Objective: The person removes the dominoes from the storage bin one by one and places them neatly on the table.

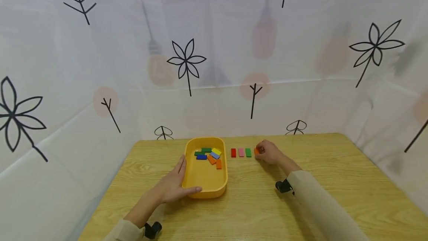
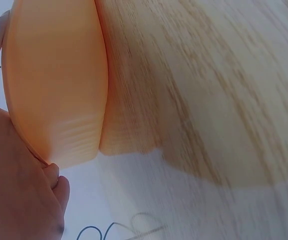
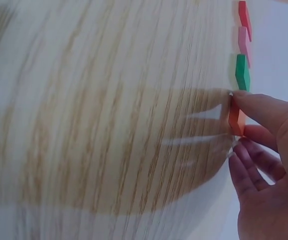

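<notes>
Left hand (image 1: 172, 184) spread, thumb stretched wide of fingers! Right hand (image 1: 271, 153) farther forward, thumb and fingertips pinching, lower fingers' curl hard to tell.

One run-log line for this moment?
Left hand: touching tray | Right hand: pinching orange block | Row right of tray: red block, pink block, green block, orange last | In tray: more blocks

On the table (image 1: 247, 207), a tray (image 1: 204, 178) sits left of four blocks (image 1: 248, 153).

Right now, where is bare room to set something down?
Bare: table between yellow tray and right sleeve; the tray's near end is free. Crowded: its far half, with blocks, and the block row by the right hand.
</notes>
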`<state>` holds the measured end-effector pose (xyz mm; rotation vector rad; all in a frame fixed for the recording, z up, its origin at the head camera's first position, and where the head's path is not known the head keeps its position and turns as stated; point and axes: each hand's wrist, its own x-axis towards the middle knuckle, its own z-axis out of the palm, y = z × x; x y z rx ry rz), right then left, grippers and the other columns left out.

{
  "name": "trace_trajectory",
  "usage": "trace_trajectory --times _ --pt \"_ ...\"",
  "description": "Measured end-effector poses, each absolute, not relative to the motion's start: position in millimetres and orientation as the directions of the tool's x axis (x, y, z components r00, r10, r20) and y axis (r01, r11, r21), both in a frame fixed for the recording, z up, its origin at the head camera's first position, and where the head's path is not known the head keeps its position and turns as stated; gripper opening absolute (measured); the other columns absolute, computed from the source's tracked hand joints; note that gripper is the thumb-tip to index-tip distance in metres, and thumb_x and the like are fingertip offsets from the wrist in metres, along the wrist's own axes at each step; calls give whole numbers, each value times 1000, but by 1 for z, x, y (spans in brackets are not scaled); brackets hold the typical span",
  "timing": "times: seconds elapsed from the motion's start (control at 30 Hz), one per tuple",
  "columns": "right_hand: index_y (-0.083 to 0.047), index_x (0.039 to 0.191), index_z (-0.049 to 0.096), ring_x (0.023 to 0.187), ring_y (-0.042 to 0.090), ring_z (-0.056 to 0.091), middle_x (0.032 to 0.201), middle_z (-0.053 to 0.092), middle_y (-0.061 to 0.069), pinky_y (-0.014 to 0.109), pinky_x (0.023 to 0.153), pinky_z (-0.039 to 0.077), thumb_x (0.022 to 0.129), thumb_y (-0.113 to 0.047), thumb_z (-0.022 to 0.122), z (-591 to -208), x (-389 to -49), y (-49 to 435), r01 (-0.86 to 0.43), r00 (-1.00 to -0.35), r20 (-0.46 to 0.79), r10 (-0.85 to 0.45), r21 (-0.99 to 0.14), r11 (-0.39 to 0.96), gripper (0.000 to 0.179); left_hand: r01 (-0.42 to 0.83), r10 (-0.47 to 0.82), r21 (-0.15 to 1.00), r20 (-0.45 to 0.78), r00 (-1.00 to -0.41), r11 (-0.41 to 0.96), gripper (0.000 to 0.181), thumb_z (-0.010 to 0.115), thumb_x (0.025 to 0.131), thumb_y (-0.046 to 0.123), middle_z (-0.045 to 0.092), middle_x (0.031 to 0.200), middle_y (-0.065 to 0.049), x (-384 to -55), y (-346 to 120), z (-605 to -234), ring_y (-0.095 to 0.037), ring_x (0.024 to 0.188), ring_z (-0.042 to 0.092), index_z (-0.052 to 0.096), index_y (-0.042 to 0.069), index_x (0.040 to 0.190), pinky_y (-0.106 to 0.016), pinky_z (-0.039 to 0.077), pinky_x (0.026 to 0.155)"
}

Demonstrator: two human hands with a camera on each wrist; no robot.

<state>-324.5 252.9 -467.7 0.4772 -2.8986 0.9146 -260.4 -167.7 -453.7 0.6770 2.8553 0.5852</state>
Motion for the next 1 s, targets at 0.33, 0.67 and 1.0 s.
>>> trace_trajectory --times 0.33,0.67,1.0 --pt "19 131 54 107 46 59 118 57 33 58 94 51 94 -7 73 -461 -319 255 -315 -947 122 -298 -541 780 49 389 453 420 -62 -889 820 121 60 87 77 -6 171 -10 -261 -167 -453 -37 152 25 -1 6 164 -53 31 119" --pt "17 133 52 113 52 56 127 52 34 59 94 51 96 -9 70 -437 -307 255 -377 -925 175 -337 -518 767 49 400 458 400 -57 -887 825 123 59 86 79 -5 172 -12 -264 -167 -453 -38 152 25 -1 5 164 -53 32 119" --pt "12 135 54 115 49 57 129 54 29 57 94 51 99 -14 69 -420 -292 233 -445 -895 240 -376 -531 721 47 395 455 401 -61 -888 826 126 57 84 83 -5 172 -11 -263 -168 -454 -37 153 24 -1 6 164 -53 31 119"
